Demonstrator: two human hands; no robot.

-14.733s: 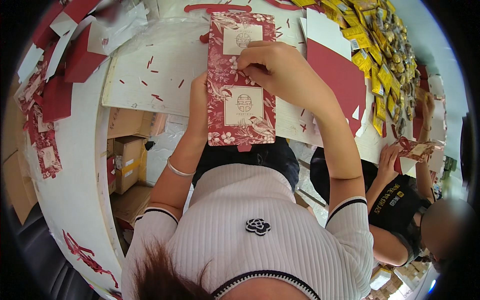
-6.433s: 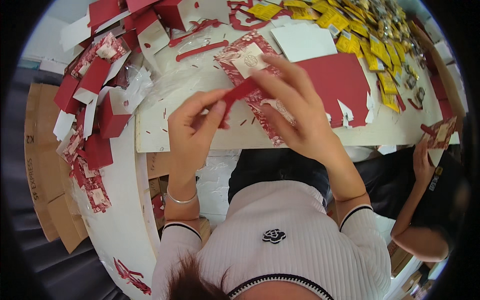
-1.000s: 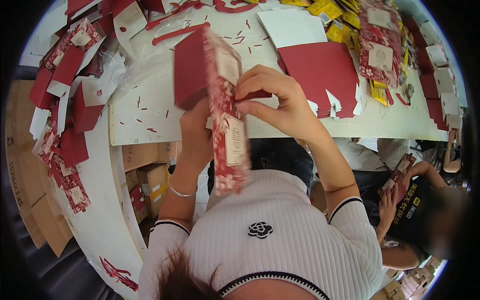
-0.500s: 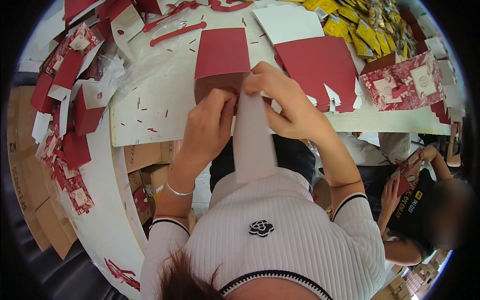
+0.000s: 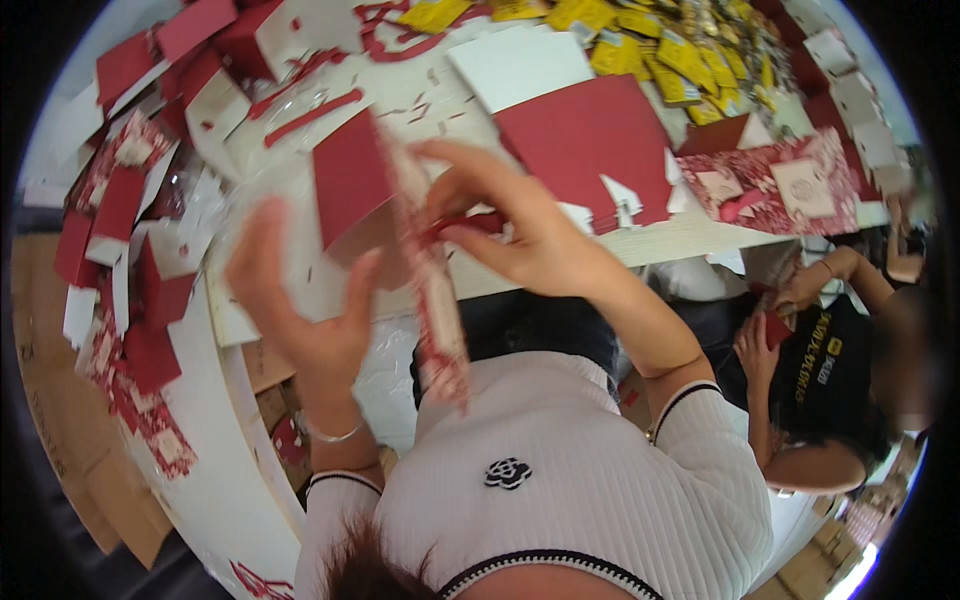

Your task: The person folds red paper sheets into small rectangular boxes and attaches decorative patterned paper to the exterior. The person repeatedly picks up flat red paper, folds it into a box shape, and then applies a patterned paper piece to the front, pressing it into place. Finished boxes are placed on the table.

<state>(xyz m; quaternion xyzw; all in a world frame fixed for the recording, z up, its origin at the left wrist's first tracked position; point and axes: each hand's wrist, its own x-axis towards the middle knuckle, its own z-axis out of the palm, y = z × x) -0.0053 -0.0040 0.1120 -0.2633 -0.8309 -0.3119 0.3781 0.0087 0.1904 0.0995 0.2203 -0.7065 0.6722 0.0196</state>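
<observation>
A folding cardboard box [image 5: 352, 185], plain red on one panel and with a red floral print on another, stands tilted over the table edge in front of me. My right hand [image 5: 525, 225] is closed beside its printed panel, pinching a red strap handle [image 5: 470, 223] at that panel. Its index finger reaches up to the panel's edge. My left hand [image 5: 300, 300], smeared by motion, is off the box to the left with fingers and thumb spread, holding nothing. The far side of the printed panel is hidden from me.
Red card sheets [image 5: 590, 140] lie stacked right of the box, by white sheets [image 5: 520, 65]. Behind are yellow packets [image 5: 680, 65]. Red boxes [image 5: 120, 210] pile up at left; loose red straps [image 5: 315, 115] lie nearby. A co-worker [image 5: 820, 380] sits at right.
The box has turned and shifted left, bringing its printed side into view. My left hand has let go and opened out leftward. The red strap now shows in my right hand.
</observation>
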